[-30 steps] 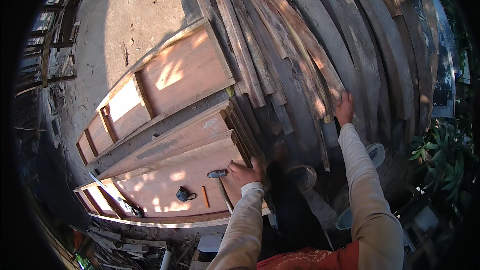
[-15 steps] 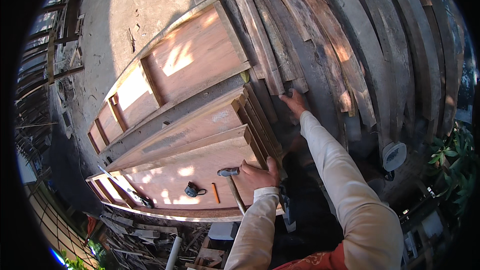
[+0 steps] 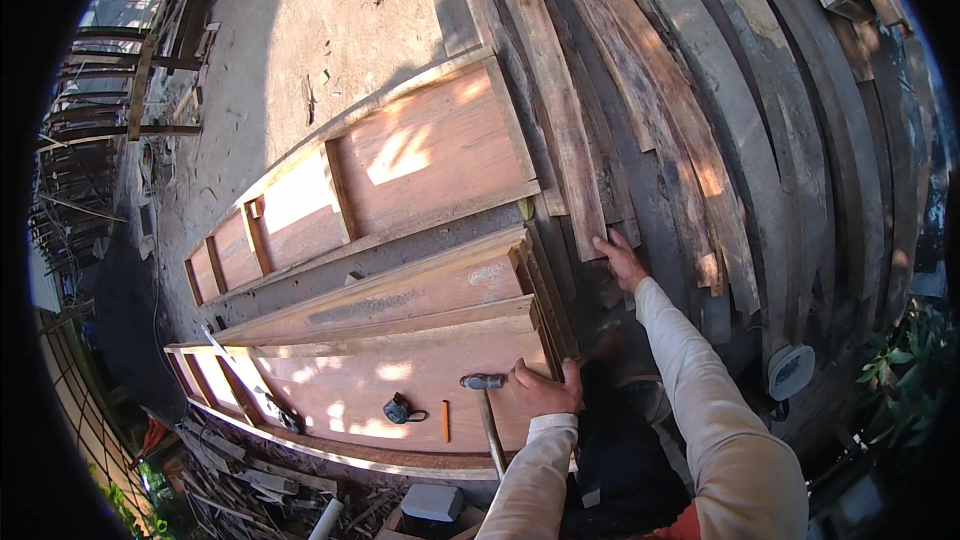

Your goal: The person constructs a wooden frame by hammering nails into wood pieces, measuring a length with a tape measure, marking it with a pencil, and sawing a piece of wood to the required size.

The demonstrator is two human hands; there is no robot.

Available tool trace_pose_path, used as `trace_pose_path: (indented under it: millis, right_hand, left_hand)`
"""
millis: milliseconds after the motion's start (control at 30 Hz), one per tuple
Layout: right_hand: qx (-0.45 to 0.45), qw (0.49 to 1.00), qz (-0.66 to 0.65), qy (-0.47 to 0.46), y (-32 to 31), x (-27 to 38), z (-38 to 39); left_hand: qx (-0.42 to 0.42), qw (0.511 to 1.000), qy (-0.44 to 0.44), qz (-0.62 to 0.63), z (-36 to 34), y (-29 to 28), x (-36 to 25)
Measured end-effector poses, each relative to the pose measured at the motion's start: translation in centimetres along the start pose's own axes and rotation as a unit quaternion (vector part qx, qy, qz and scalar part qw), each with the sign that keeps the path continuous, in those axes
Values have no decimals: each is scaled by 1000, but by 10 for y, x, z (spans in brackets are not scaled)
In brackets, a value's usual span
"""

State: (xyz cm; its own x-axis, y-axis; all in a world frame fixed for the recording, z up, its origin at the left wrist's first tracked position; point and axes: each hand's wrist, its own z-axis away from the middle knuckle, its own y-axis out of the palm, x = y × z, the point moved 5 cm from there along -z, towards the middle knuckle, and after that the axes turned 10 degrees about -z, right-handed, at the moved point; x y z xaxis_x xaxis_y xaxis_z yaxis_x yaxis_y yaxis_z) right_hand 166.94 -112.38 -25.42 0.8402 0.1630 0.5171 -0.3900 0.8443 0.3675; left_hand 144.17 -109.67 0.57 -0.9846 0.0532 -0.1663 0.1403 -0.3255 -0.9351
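My right hand grips the near end of a long wooden plank, thumb on its top face. My left hand rests with fingers apart on the near right corner of a framed plywood panel, holding nothing. Beside it lies a hammer, its handle crossing the panel's near edge and passing partly behind my left sleeve. On the same panel are a black tape measure, an orange pencil and a dark-handled saw at the left.
Behind the near panel, more framed panels are stacked, and another framed panel lies on the ground beyond. Many long planks cover the right side. A white round-ended object, scrap wood and leafy plants surround me.
The view has shifted, so the panels sit lower and further right. My right hand now holds the plank's end more firmly, and that end sits slightly nearer me. My left hand stays on the panel.
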Motion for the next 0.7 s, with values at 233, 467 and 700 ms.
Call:
trace_pose_path:
  millis: [233, 467, 700]
  right_hand:
    - [-9, 991, -135, 12, -7, 79, 101]
    - [191, 876, -418, 146, 54, 99, 204]
    - [133, 874, -454, 112, 0, 78, 183]
  left_hand:
    - [-41, 999, 15, -4, 12, -31, 1]
    - [-42, 999, 3, 0, 29, -60, 20]
    - [-21, 1000, 3, 22, 31, -58, 29]
